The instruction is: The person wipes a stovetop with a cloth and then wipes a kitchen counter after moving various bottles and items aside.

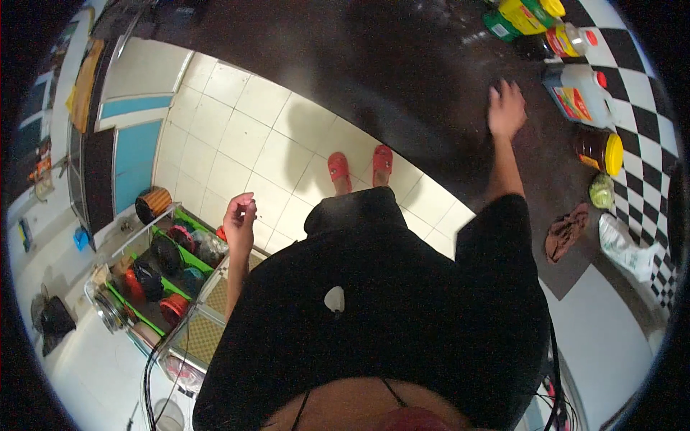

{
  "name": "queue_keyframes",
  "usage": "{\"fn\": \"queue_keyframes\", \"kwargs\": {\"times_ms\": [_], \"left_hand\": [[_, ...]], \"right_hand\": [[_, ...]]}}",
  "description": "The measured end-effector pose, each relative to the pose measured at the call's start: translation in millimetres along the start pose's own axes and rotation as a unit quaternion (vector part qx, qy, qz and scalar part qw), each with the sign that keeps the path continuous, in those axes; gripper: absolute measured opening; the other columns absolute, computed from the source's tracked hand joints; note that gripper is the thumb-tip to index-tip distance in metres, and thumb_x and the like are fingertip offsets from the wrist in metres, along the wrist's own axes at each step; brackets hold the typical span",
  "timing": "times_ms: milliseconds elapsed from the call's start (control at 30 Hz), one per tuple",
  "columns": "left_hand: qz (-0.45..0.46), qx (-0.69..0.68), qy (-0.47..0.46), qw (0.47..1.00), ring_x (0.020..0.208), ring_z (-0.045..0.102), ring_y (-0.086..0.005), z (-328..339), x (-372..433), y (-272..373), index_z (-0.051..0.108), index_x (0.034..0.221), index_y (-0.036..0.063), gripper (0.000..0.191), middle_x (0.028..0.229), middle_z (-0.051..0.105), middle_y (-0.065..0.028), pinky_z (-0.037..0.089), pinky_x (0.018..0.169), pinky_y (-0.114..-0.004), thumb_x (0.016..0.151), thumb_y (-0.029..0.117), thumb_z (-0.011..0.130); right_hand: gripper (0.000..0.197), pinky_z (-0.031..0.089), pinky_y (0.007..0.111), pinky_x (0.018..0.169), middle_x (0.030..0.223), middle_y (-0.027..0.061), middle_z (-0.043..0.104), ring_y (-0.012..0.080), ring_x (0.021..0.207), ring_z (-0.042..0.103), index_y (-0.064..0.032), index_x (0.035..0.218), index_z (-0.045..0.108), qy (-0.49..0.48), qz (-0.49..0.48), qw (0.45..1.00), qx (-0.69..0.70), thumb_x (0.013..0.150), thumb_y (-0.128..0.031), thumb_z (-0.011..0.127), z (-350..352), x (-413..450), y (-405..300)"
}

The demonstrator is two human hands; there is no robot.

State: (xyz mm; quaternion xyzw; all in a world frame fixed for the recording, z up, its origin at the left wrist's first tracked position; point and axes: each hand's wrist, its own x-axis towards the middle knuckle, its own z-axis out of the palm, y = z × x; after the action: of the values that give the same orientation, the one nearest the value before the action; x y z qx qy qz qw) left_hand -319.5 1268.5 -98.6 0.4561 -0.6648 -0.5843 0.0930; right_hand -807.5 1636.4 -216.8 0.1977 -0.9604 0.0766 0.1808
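Observation:
My right hand [508, 112] is over the dark countertop [431, 70], fingers spread and nothing in its grasp. Whether it touches the surface is hard to tell. A plastic jug [579, 94] with a red cap is nearest to it, at the tiled wall. Beside the jug is a dark jar [597, 152] with a yellow lid. My left hand [240, 218] hangs in the air above the pale tiled floor [232, 140]. Its fingers curl loosely, with a gap between thumb and index finger; I see no object in it.
Along the checkered wall [630, 81] stand a sauce bottle [566, 42] and a green-yellow container [523, 19]. A pale green vegetable [601, 191], a crumpled brown cloth [566, 233] and a white plastic bag [625, 248] lie nearer. A green-edged rack [183, 253] holds several items at left.

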Motion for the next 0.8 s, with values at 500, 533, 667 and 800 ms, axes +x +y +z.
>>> {"fn": "queue_keyframes", "kwargs": {"times_ms": [500,533,667,800], "left_hand": [[0.020,0.053,-0.055,0.997,0.070,0.049,-0.0051,-2,25,6,0.059,0.106,0.0048,0.018,0.079,0.056,0.0023,0.043,0.063,-0.020,0.089,0.008,0.056],[0.037,0.055,-0.077,0.995,0.071,0.049,-0.0051,3,33,6,0.059,0.106,0.0048,0.018,0.079,0.056,0.0024,0.043,0.063,-0.020,0.089,0.009,0.057],[0.069,0.056,-0.153,0.984,0.071,0.049,-0.0052,21,51,9,0.059,0.107,0.0046,0.019,0.079,0.055,0.0030,0.043,0.063,-0.020,0.089,0.012,0.058],[0.091,0.085,-0.217,0.968,0.073,0.050,-0.0066,34,63,15,0.059,0.108,0.0051,0.021,0.082,0.055,0.0027,0.043,0.065,-0.022,0.089,0.015,0.059]], "right_hand": [[0.047,0.022,0.051,0.108,0.142,0.0039,0.036,0.0281,0.132,0.030,-0.0267,0.125,0.051,-0.190,-0.286,0.909,0.237,0.081,-0.036,0.062,-34,-83,-208],[0.048,0.025,0.051,0.106,0.140,0.0050,0.038,0.0284,0.130,0.032,-0.0247,0.124,0.052,-0.196,-0.228,0.932,0.201,0.079,-0.034,0.064,-51,-100,-159],[0.046,0.037,0.048,0.090,0.129,0.0096,0.049,0.0306,0.117,0.045,-0.0173,0.120,0.056,-0.072,0.105,0.991,0.028,0.076,-0.024,0.066,-119,-203,17],[0.038,0.038,0.047,0.091,0.127,0.0141,0.048,0.0316,0.115,0.045,-0.0133,0.120,0.052,0.043,0.418,0.899,-0.120,0.089,-0.035,0.048,-106,-257,78]]}}
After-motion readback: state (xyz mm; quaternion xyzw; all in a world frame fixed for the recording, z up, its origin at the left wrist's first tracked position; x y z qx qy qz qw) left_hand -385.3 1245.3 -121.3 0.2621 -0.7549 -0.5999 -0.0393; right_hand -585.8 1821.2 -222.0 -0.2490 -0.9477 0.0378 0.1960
